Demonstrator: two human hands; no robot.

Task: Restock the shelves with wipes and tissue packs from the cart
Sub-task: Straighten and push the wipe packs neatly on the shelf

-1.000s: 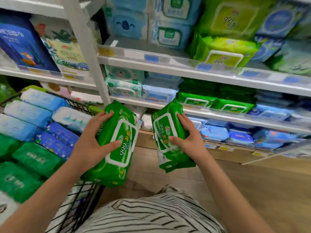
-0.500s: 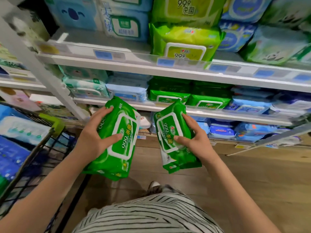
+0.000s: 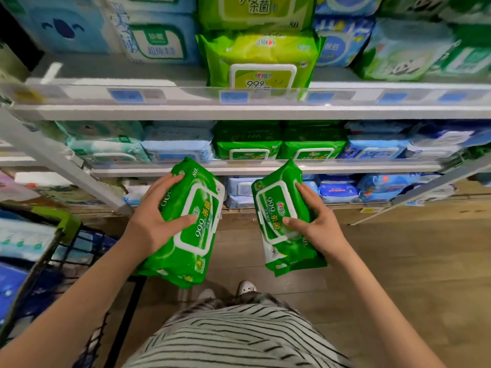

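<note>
Left hand (image 3: pixel 150 225) still grips green wipes pack (image 3: pixel 202 245), right hand (image 3: pixel 317 225) grips second pack (image 3: pixel 272 205); both now nearer middle shelf (image 3: pixel 372 166); cart (image 3: pixel 67 221) slid further left.

1. Single view: a wide-angle camera worn on the person's head, looking forward and down.
2. It faces the shelves (image 3: pixel 239 112) squarely from close by; they fill the upper half.
3. The cart (image 3: pixel 66 224) cuts the lower-left edge; floor (image 3: pixel 398 261) lies lower right.

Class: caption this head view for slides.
Left hand and right hand hold green wipes packs before the shelf.
</note>
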